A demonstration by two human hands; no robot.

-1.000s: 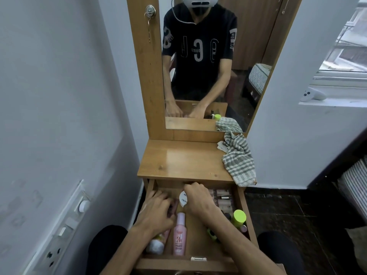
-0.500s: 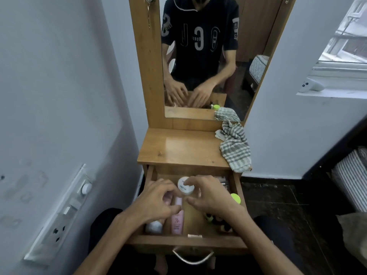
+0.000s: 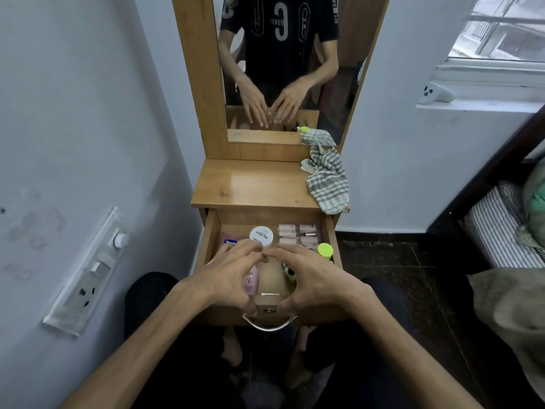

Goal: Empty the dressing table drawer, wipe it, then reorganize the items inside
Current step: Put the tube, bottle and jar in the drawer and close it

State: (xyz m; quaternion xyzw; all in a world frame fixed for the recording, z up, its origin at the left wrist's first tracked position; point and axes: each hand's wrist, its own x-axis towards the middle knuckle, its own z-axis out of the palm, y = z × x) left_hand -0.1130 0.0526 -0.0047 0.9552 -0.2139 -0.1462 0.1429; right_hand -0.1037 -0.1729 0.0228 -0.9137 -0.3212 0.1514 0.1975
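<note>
The wooden drawer point(image 3: 211, 243) of the dressing table stands pulled open. Inside lie a white round jar point(image 3: 261, 236) labelled nail polish at the back, a pink Vaseline pack point(image 3: 231, 240) to its left, a pink bottle point(image 3: 251, 280), a makeup palette point(image 3: 299, 234) and a green-capped bottle point(image 3: 325, 250) at the right. My left hand point(image 3: 230, 276) and my right hand point(image 3: 309, 278) hover over the drawer's front half with fingers spread, fingertips nearly meeting just in front of the jar. Neither hand holds anything. The hands hide the items beneath them.
A checked cloth point(image 3: 327, 184) lies on the right of the table top point(image 3: 253, 184), hanging over its edge. The mirror point(image 3: 280, 69) rises behind. A switch panel point(image 3: 88, 270) sits on the left wall. A white controller point(image 3: 436, 94) rests on the window sill, a bed point(image 3: 501, 225) at right.
The white jar, held between both hands half a second ago, now lies at the drawer's back. Both hands have let go and drawn toward the drawer front.
</note>
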